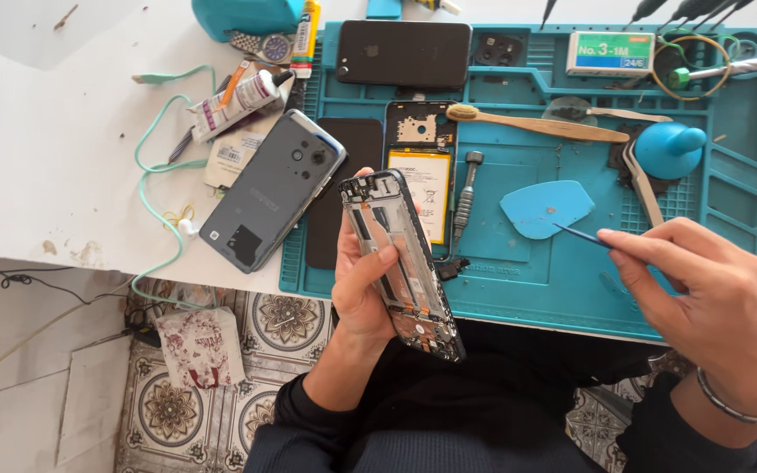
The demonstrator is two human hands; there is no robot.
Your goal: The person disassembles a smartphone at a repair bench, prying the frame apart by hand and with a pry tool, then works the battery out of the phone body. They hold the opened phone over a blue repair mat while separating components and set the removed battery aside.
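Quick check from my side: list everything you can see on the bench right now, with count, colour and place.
Phone frame: 1, black and silver, held up over the mat's near edge.
Thin tool: 1, blue, tip over the mat.
Work mat: 1, teal, on the white table.
Grey phone back: 1, lying across the mat's left edge.
Black phone: 1, top of the mat.
Opened phone with battery: 1, mat centre.
Screwdriver: 1, grey, beside the battery.
Toothbrush: 1, wooden, upper mat.
Opening pick: 1, light blue, mat centre.
Blower: 1, blue, mat right.
Glue tube: 1, white, left of the mat.
Cable: 1, mint, on the table.
Left hand: grips the frame.
Right hand: holds the thin tool.
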